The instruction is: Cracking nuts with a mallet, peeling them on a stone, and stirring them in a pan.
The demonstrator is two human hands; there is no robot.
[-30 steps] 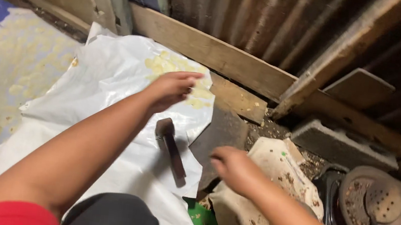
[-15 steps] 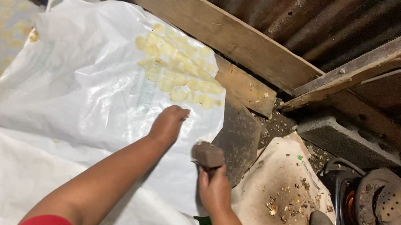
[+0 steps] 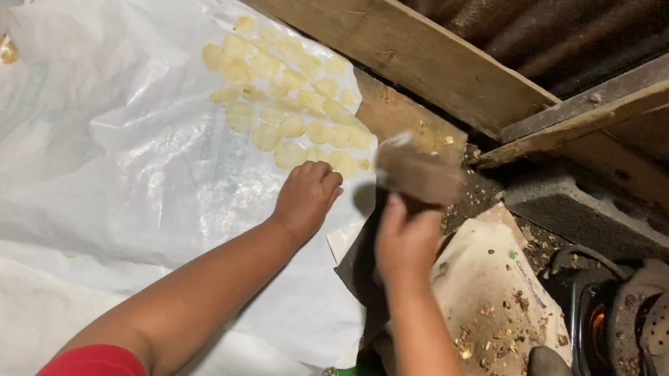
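Observation:
My right hand [image 3: 405, 242] grips the handle of a wooden mallet [image 3: 418, 174], whose blocky head is raised and blurred above the right edge of a white plastic sheet [image 3: 103, 153]. My left hand [image 3: 306, 195] rests with curled fingers on the sheet, just left of the mallet. Beyond my left hand lie several flattened pale yellow discs [image 3: 285, 107], spread in rows on the sheet.
A thick wooden beam [image 3: 385, 38] runs along the back under a corrugated metal wall. At the right are a grey concrete block [image 3: 592, 213], a dirty sack with husk scraps [image 3: 496, 316], a smooth grey stone [image 3: 550, 374] and a dark stove with a perforated skimmer [image 3: 662, 330].
My right hand took the mallet off the sheet and lifted it. My left hand drew back from the yellow discs and settled lower on the sheet. The view moved closer.

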